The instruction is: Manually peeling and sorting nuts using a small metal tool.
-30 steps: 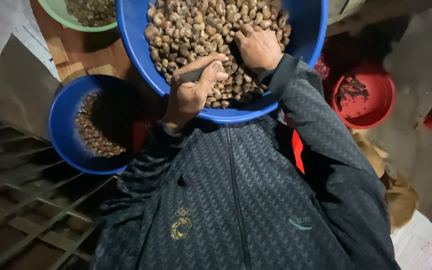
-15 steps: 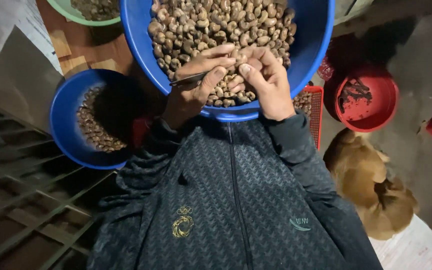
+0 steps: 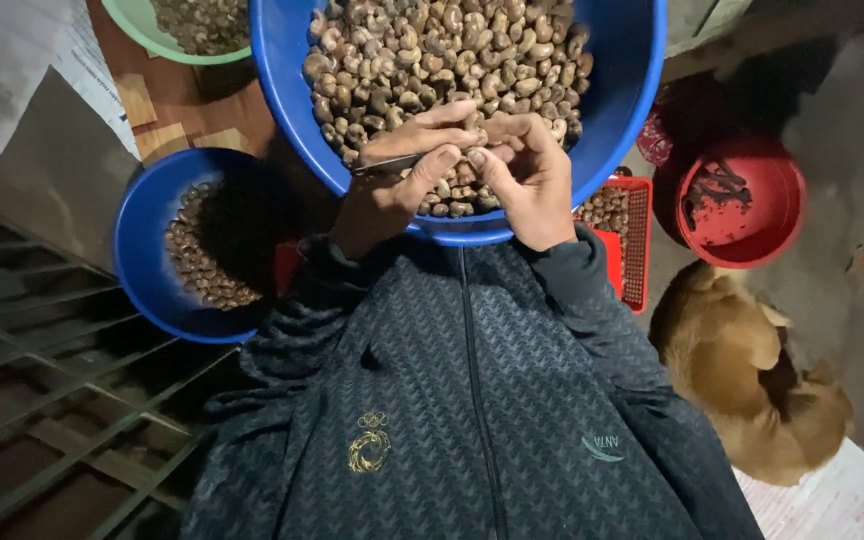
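A large blue basin [image 3: 632,100] heaped with brown cashew nuts [image 3: 432,60] rests in front of my chest. My left hand [image 3: 392,190] is closed on a thin metal blade [image 3: 387,164] at the basin's near rim. My right hand [image 3: 527,180] sits just beside it, fingertips pinched on a single nut [image 3: 474,156]. The two hands touch over the nuts. My dark zip jacket fills the lower view.
A smaller blue bowl [image 3: 147,250] of nuts stands at my left, and a green bowl [image 3: 142,25] lies beyond it. At my right are a red basket [image 3: 637,240] with nuts and a red bowl [image 3: 752,210]. A tan dog [image 3: 742,370] lies at lower right.
My right hand came back from deep in the nuts to the near rim and met my left hand. The view shifted, bringing the dog and red basket into sight.
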